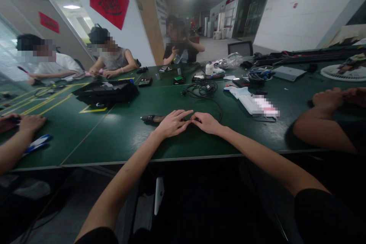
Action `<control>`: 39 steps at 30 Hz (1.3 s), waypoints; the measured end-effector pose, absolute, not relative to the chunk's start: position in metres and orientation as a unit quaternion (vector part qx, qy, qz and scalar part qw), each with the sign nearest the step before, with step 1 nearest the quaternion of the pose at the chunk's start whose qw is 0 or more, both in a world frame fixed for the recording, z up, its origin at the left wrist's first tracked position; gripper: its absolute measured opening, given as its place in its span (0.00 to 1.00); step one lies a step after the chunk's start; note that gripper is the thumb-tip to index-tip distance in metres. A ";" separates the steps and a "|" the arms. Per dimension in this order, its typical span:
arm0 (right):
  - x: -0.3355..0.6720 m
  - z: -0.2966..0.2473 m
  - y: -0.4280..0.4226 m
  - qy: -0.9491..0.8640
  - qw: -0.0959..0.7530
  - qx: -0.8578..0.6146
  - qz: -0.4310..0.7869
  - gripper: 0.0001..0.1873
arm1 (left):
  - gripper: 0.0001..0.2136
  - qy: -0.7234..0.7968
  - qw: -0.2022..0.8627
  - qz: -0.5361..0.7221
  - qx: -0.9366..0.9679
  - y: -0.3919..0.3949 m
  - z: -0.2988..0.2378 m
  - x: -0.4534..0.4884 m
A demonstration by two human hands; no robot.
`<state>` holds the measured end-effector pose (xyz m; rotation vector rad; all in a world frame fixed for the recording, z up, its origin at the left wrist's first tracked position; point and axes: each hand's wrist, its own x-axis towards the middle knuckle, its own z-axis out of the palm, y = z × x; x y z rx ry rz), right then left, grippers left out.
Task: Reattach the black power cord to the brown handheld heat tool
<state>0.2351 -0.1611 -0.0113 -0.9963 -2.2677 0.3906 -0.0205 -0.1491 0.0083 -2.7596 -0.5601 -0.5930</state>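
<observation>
My left hand (175,123) is above the table, just in front of an electric screwdriver (152,118) that lies on its side with its dark tip to the left. Its index finger stretches out to the right, while thumb and another finger close toward the fingertips of my right hand (208,123). The right hand is pinched, thumb against fingers. Both sets of fingertips meet at a small dark thing, too small to name. A black cable (220,106) runs from behind my right hand to a coil farther back.
On the green table (122,137) are a black tray (105,93), a coiled cord (204,89), a white packet (243,97) and blue-white pliers-like handles (38,143). A co-worker's arm (320,122) rests at right, another's hand (31,122) at left. Several people sit opposite.
</observation>
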 end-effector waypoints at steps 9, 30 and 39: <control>0.235 -0.013 -0.161 -0.857 0.315 -0.380 0.147 0.03 | 0.15 -0.196 0.127 -0.234 -0.944 -0.149 0.008 -0.027; 0.235 -0.013 -0.160 -0.859 0.310 -0.381 0.143 0.03 | 0.15 -0.200 0.119 -0.210 -0.949 -0.152 0.008 -0.021; 0.234 -0.014 -0.160 -0.859 0.311 -0.382 0.141 0.03 | 0.17 -0.206 0.117 -0.176 -0.955 -0.154 0.009 -0.017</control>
